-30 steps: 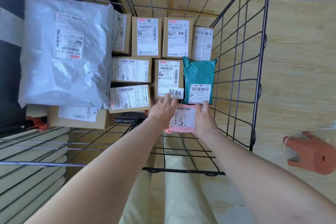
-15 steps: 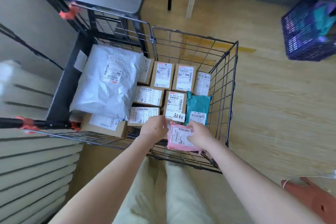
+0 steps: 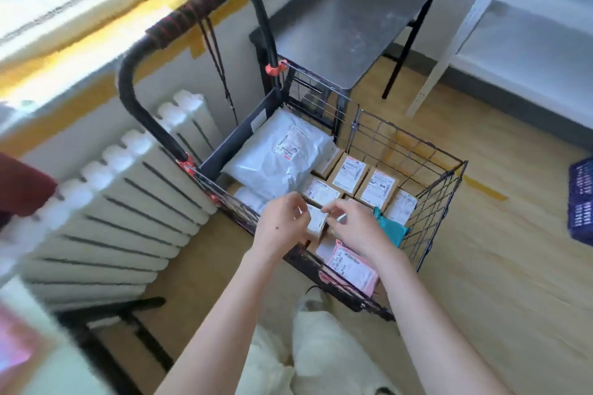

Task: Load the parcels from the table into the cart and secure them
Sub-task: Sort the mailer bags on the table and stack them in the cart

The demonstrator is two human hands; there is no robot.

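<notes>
Head view, motion-blurred. Black wire-mesh cart (image 3: 447,174) on wooden floor, beside white ribbed radiator (image 3: 112,218).

In cart: large white plastic mailer bag (image 3: 276,159), brown cardboard boxes with white labels (image 3: 378,190), teal plastic mailer (image 3: 392,228). Pink plastic mailer (image 3: 353,266) lies at near corner, below right wrist.

Left hand (image 3: 282,225) above cart, fingers loosely curled; grip on anything: cannot tell.

Right hand (image 3: 357,229) alongside, thumb and forefinger tips close together; pinching anything: cannot tell.
</notes>
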